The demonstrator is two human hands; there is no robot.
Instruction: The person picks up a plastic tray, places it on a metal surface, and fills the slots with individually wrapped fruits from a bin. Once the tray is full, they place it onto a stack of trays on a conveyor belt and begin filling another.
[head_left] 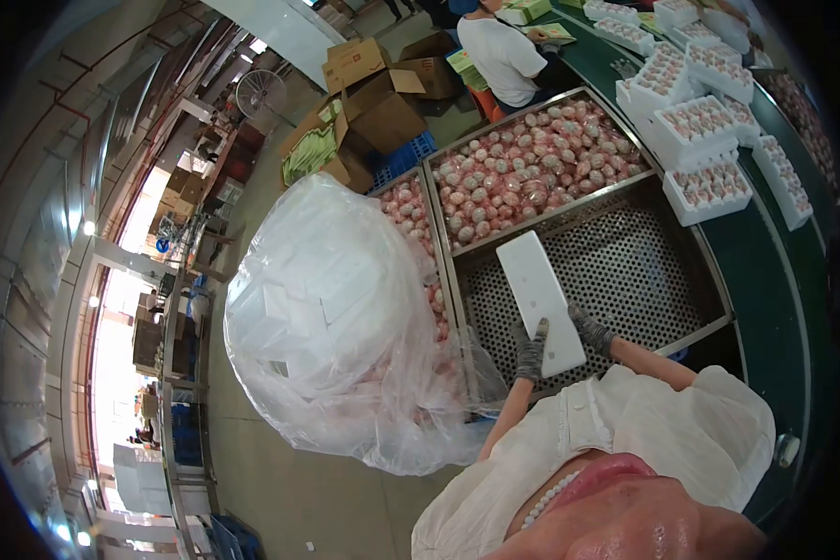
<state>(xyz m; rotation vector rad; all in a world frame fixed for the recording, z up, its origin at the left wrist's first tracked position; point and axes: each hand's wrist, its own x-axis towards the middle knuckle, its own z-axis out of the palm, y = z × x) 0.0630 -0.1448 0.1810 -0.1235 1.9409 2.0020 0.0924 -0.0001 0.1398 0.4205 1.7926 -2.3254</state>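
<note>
A long white foam tray [535, 291] is between my two gloved hands, above a perforated metal bin. My left hand [529, 355], in a dark striped glove, grips its near left edge with the thumb on top. On the opposite edge is my right hand [590, 332], in a similar glove, with its fingers against the side. The undersides of both hands are hidden. The perforated steel bin floor [616, 257] shows around the tray. Beyond it, a bin section holds many round, pinkish net-wrapped items [532, 168].
A big clear plastic bag of white foam pieces [317, 289] stands at left. Foam trays filled with round items [705, 121] are stacked on the green conveyor [756, 252]. A co-worker in a white shirt [499, 56] is beyond the bin, near open cardboard boxes [383, 107].
</note>
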